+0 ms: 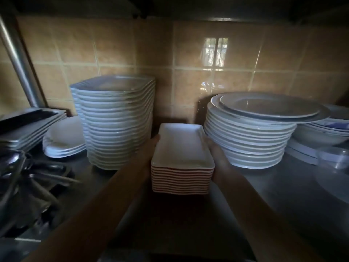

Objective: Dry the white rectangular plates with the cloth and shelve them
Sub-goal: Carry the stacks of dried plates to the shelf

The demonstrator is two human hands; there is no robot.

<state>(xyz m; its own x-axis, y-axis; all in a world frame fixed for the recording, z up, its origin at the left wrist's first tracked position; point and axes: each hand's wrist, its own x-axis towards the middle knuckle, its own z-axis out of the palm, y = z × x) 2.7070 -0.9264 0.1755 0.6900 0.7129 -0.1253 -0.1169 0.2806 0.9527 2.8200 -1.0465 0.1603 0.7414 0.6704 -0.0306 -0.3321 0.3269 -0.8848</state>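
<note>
Left hand point(150, 150) and right hand point(217, 155) clasp the plates point(182, 148) by the long sides. Plates between square pile point(117, 121) and round pile point(249, 137); shelf point(273, 188) contact unclear.

My hands: 2, left hand point(151, 148) & right hand point(217, 154)
White rectangular ceramic plates point(181, 148), my stack: approx. 11
Tall white squarish-plate stacks point(117, 125): 1
White round-plate stacks point(249, 140): 1

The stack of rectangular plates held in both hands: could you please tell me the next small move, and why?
Probably ease the stack of rectangular plates straight back onto the shelf: the left hand and right hand grip its sides, and a gap lies between the tall square stack and the round plates.
</note>
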